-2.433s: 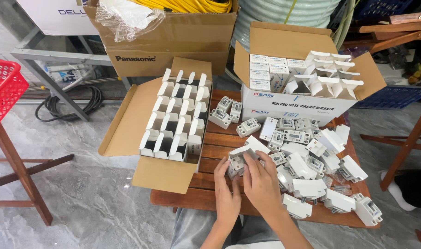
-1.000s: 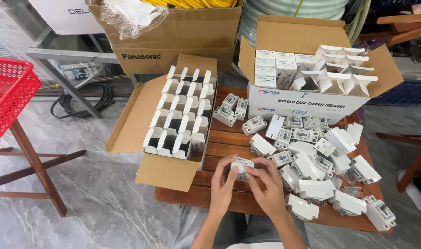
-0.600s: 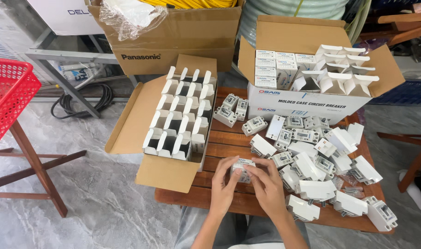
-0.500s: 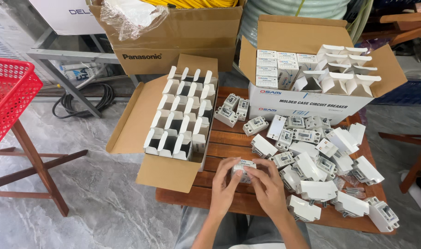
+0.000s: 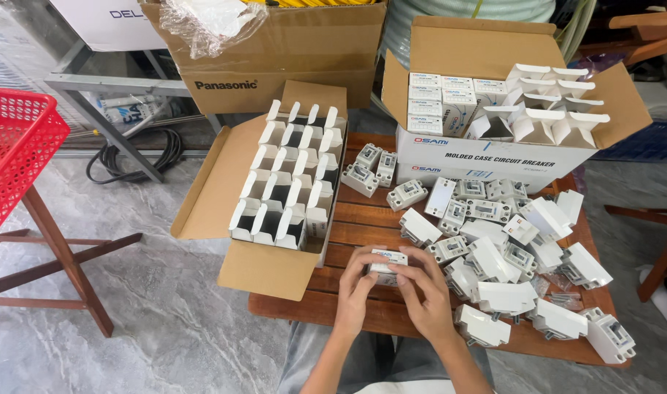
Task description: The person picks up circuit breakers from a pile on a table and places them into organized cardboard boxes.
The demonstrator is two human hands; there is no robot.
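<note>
Both hands meet over the near edge of a wooden slatted table [image 5: 355, 219]. My left hand [image 5: 357, 290] and my right hand [image 5: 427, 295] together grip one small white box [image 5: 389, 260], fingers wrapped over its top. To the right lies a heap of several white circuit breakers [image 5: 505, 259] and small white boxes. Left of my hands stands an open cardboard carton [image 5: 290, 175] filled with several small open white boxes, flaps up.
A white-fronted carton [image 5: 494, 117] of small boxes stands at the back right of the table. Behind it all sits a large brown carton [image 5: 275, 66] with plastic wrap. A red basket [image 5: 16, 153] rests on a wooden stool at the left. Black cable lies on the marble floor.
My hands, holding the small white box, have come nearer the table's front edge. Since then they stay almost still with the box between them.
</note>
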